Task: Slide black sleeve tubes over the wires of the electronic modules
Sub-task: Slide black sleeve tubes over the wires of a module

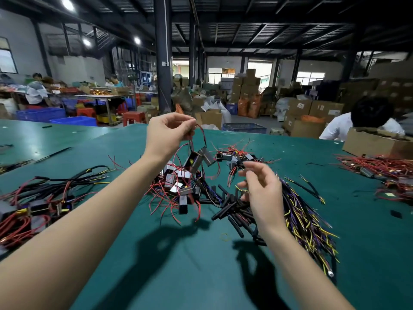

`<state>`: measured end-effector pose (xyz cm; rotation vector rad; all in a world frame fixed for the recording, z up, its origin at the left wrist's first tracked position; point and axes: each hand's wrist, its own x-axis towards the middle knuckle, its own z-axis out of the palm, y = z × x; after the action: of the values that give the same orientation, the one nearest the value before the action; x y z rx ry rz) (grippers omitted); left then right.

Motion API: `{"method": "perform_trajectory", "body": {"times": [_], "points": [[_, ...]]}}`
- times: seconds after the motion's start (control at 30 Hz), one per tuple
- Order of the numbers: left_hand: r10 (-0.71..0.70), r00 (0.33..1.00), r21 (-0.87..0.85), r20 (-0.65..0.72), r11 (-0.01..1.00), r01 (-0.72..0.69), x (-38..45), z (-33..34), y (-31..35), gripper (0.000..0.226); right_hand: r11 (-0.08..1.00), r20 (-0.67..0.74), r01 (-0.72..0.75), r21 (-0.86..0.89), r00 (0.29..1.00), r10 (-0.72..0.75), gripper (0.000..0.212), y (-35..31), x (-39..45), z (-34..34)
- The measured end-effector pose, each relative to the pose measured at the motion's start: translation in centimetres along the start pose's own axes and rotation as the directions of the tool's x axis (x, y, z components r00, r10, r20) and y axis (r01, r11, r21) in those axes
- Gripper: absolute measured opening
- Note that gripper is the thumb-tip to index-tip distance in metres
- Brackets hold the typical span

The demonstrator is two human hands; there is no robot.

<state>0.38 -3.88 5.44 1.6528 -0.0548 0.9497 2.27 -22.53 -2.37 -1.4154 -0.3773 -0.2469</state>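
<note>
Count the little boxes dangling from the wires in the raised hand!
2: both modules hang side by side on red wires under the left hand, above the pile. Blur may hide another.

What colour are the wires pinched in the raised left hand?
Red. The wires hang from the left hand, seen clearly in the head view.

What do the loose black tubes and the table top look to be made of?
Black tubes: probably flexible plastic or rubber sleeving, matte; they lie slightly bent and show no glint. Table top: a green mat, likely rubber or vinyl, smooth with a soft sheen from the ceiling lights.
</note>
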Motion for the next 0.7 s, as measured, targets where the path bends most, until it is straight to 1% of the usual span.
{"method": "perform_trajectory", "body": {"times": [0.07,0.13,0.2,0.27,0.33,0.4,0.47,0.5,0.53,0.63,0.7], "points": [[0.042,0.996,0.022,0.078,0.999,-0.044,-0.6,0.5,1.0,0.004,0.988,0.027,0.114,-0.108,0.993,-0.112,0.016,-1.3,0.3,0.1],[0.044,0.990,0.011,0.137,0.999,-0.046,-1.4,1.0,2.2,0.004,0.961,0.102,0.204,-0.186,0.977,-0.187,0.017,-2.9,0.8,0.1],[-0.004,0.987,-0.049,0.158,0.999,0.012,-2.0,1.5,3.1,0.005,0.934,0.203,0.261,-0.245,0.955,-0.214,0.022,-4.4,1.6,0.2],[-0.115,0.974,-0.162,0.196,0.976,0.148,-2.8,1.9,4.0,0.005,0.916,0.296,0.273,-0.294,0.937,-0.184,0.024,-5.6,1.9,0.1],[-0.258,0.928,-0.300,0.267,0.893,0.335,-3.7,2.6,4.4,0.005,0.934,0.339,0.241,-0.264,0.930,-0.144,0.019,-6.1,1.7,-0.1],[-0.370,0.863,-0.439,0.343,0.750,0.496,-4.9,3.1,4.1,0.009,0.959,0.307,0.212,-0.191,0.940,-0.147,0.008,-5.8,1.1,-0.4],[-0.416,0.803,-0.575,0.427,0.561,0.596,-6.2,3.4,3.0,0.015,0.988,0.236,0.132,-0.083,0.966,-0.110,0.006,-4.8,0.2,-0.9],[-0.412,0.785,-0.611,0.463,0.494,0.619,-7.0,3.5,2.3,0.016,0.997,0.217,0.071,-0.024,0.974,-0.064,0.007,-4.1,-0.3,-1.1],[-0.408,0.775,-0.616,0.482,0.470,0.632,-7.7,3.6,1.5,0.018,1.000,0.208,0.013,0.008,0.978,-0.015,0.007,-3.4,-0.8,-1.3],[-0.447,0.761,-0.559,0.470,0.517,0.649,-9.6,4.0,-1.1,0.028,0.986,0.212,-0.168,0.004,0.963,0.164,0.002,-1.1,-2.1,-1.7],[-0.486,0.745,-0.512,0.456,0.542,0.667,-10.3,4.3,-2.5,0.023,0.960,0.228,-0.277,0.027,0.937,0.264,0.007,0.2,-2.5,-1.7]]}}
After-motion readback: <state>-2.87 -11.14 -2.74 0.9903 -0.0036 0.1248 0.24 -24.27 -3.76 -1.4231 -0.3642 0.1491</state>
